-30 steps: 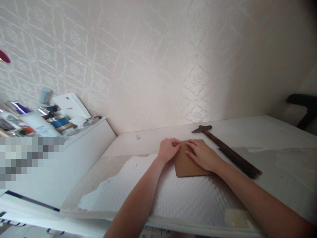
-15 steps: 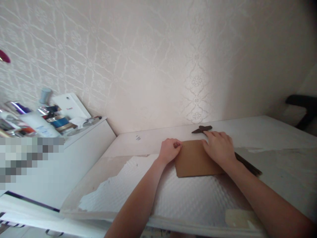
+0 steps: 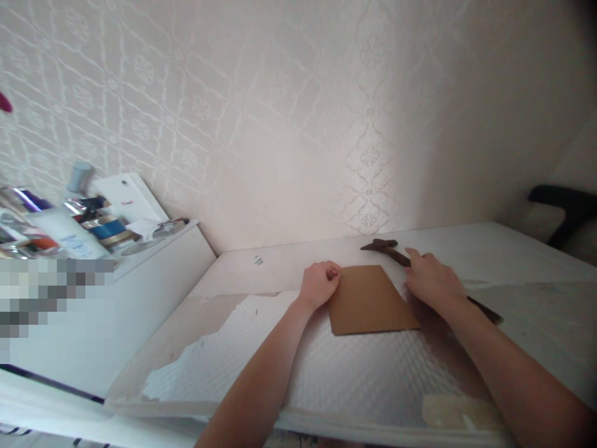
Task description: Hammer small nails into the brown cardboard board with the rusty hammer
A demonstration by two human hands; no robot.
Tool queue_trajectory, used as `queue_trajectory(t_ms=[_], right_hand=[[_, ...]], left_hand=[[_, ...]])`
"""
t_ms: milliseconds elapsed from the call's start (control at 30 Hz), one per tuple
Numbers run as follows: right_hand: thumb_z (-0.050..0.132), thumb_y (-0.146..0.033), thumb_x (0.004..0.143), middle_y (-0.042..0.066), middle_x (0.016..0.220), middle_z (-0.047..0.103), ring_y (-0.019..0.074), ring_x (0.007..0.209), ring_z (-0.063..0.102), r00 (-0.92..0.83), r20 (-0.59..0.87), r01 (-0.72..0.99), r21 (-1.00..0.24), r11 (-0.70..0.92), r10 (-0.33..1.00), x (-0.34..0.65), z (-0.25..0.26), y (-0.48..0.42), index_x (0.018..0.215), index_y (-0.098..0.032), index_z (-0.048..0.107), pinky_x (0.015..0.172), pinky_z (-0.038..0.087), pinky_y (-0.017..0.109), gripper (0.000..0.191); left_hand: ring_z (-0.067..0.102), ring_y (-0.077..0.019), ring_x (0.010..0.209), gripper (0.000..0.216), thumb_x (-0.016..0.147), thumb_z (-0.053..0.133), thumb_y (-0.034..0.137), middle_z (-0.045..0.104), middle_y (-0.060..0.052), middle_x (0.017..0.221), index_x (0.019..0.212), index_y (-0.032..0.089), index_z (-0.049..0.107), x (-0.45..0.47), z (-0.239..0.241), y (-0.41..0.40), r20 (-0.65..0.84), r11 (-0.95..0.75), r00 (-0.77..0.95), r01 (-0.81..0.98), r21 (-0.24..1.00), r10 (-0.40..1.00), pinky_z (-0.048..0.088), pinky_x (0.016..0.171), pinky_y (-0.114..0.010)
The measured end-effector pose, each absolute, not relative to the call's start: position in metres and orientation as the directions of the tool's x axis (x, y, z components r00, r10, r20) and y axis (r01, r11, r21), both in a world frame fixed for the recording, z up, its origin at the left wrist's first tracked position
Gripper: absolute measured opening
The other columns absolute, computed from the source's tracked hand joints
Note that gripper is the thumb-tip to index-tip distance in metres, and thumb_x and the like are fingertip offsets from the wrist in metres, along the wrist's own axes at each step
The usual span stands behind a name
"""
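A flat brown piece of cardboard (image 3: pixel 370 305) lies on the table. At its upper left corner, my left hand (image 3: pixel 319 283) rests with thumb and fingers pinched together; whatever is between the fingertips is too small to make out. A dark hammer (image 3: pixel 380 244) lies just to the right of the cardboard, its head toward the wall and its handle slanting toward me. My right hand (image 3: pixel 433 283) is over the middle of that handle, thumb on one side and fingers curled on the other, hiding part of it. The handle's end shows beyond my wrist.
Torn white quilted covering (image 3: pixel 224 354) spreads over the table under the cardboard. On the left, a white cabinet (image 3: pixel 153 311) bears bottles, tape rolls and a white box (image 3: pixel 130 196). A patterned wall (image 3: pixel 280 124) stands behind. A black curved part (image 3: pixel 562 196) juts in at right.
My right hand has left the cardboard's right side and shifted right onto the hammer's handle, uncovering the cardboard's right edge. My left hand stays at the corner. The view has shifted slightly.
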State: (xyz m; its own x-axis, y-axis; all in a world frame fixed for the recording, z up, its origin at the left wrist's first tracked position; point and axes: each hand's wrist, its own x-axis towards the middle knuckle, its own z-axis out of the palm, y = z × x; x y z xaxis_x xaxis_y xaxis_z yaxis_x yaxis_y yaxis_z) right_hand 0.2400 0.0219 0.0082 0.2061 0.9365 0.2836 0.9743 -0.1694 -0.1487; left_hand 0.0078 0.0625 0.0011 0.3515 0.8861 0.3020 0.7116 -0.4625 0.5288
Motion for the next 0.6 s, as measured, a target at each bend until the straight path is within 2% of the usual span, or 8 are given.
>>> queue_trajectory(t_ms=[67, 133, 233, 300, 433, 600], right_hand=[[0.036, -0.022, 0.084, 0.02, 0.095, 0.064, 0.0291, 0.082, 0.063, 0.196, 0.308, 0.963, -0.238, -0.124, 0.931, 0.244, 0.012, 0.023, 0.125, -0.01, 0.049, 0.069, 0.045, 0.039, 0.045], [0.039, -0.023, 0.083, 0.016, 0.092, 0.066, 0.0257, 0.079, 0.063, 0.218, 0.307, 0.916, -0.391, -0.086, 0.926, 0.249, 0.018, 0.024, 0.124, -0.011, 0.051, 0.071, 0.045, 0.036, 0.044], [0.049, -0.031, 0.079, 0.007, 0.076, 0.066, 0.0163, 0.053, 0.057, 0.188, 0.208, 0.753, -0.658, -0.005, 0.96, 0.252, 0.029, 0.022, 0.122, -0.016, 0.055, 0.058, 0.045, 0.03, 0.046], [0.056, -0.036, 0.074, 0.003, 0.067, 0.063, 0.0114, 0.043, 0.047, 0.099, 0.139, 0.634, -0.772, 0.045, 0.985, 0.25, 0.035, 0.017, 0.123, -0.015, 0.055, 0.046, 0.04, 0.026, 0.052], [0.058, -0.038, 0.072, 0.001, 0.064, 0.059, 0.0077, 0.042, 0.039, -0.122, 0.127, 0.492, -0.854, 0.171, 0.984, 0.238, 0.041, 0.008, 0.12, -0.015, 0.059, 0.04, 0.033, 0.022, 0.053], [0.057, -0.039, 0.074, 0.002, 0.077, 0.062, 0.0066, 0.045, 0.039, -0.273, 0.101, 0.381, -0.902, 0.204, 0.957, 0.227, 0.044, 0.001, 0.122, -0.017, 0.057, 0.04, 0.035, 0.021, 0.053]], left_hand=[[0.059, -0.0125, 0.076, 0.021, 0.073, 0.052, 0.013, 0.067, 0.0, 0.083, 0.09, 0.02, 0.063, 0.008, 0.0, 0.062, 0.313, -0.465, 0.347, 0.707, 0.532, 0.884, 0.047, 0.078, -0.026], [0.059, -0.0124, 0.075, 0.023, 0.073, 0.052, 0.014, 0.066, 0.001, 0.081, 0.094, 0.02, 0.06, 0.008, 0.0, 0.062, 0.315, -0.461, 0.34, 0.707, 0.536, 0.886, 0.047, 0.078, -0.026], [0.058, -0.0123, 0.074, 0.027, 0.073, 0.053, 0.013, 0.065, 0.002, 0.08, 0.099, 0.02, 0.057, 0.009, 0.001, 0.061, 0.305, -0.447, 0.328, 0.705, 0.551, 0.894, 0.046, 0.079, -0.027], [0.058, -0.0123, 0.075, 0.029, 0.073, 0.053, 0.013, 0.065, 0.002, 0.08, 0.101, 0.02, 0.054, 0.01, 0.001, 0.06, 0.303, -0.44, 0.32, 0.699, 0.564, 0.898, 0.046, 0.079, -0.027], [0.059, -0.0126, 0.075, 0.034, 0.072, 0.053, 0.013, 0.065, 0.002, 0.079, 0.105, 0.021, 0.05, 0.01, 0.001, 0.059, 0.302, -0.427, 0.304, 0.691, 0.583, 0.904, 0.046, 0.079, -0.028], [0.06, -0.0133, 0.075, 0.039, 0.072, 0.054, 0.013, 0.064, 0.002, 0.078, 0.109, 0.021, 0.044, 0.01, 0.0, 0.06, 0.303, -0.42, 0.292, 0.689, 0.591, 0.907, 0.047, 0.076, -0.028]])
